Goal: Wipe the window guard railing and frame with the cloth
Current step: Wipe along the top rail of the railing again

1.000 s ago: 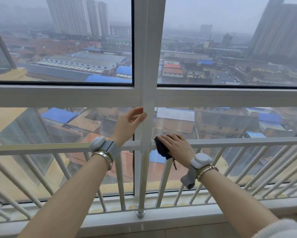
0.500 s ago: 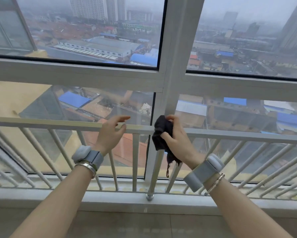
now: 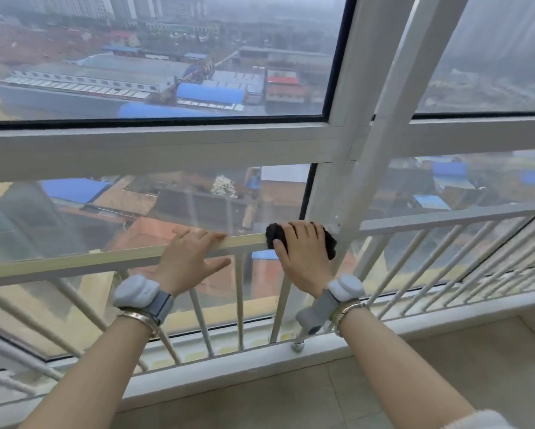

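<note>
1. Two hands sit on the top rail (image 3: 105,261) of the window guard, both arms reaching forward from the near edge, forearms bare.
2. My right hand (image 3: 303,258) lies palm down over the black cloth (image 3: 329,243), fingers curled over the far side of the rail and thumb hooked under on the near left side, so the cloth is clamped around the rail.
3. The cloth bulges out at both sides of my hand and sits just left of the white upright post (image 3: 353,193) of the window frame, touching or nearly touching it; I cannot tell which.
4. My left hand (image 3: 189,258) rests on the same rail, just to the left of the right one and apart from it, fingers straight and laid flat over the top, thumb spread out to the right below the rail, holding nothing.
5. Each wrist carries a grey band with a pale device (image 3: 137,291) and a metal bracelet (image 3: 136,317).
6. Thin white bars (image 3: 240,301) run down from the rail to the sill (image 3: 229,366).
7. Far beyond the glass lie blue roofs (image 3: 210,92).
</note>
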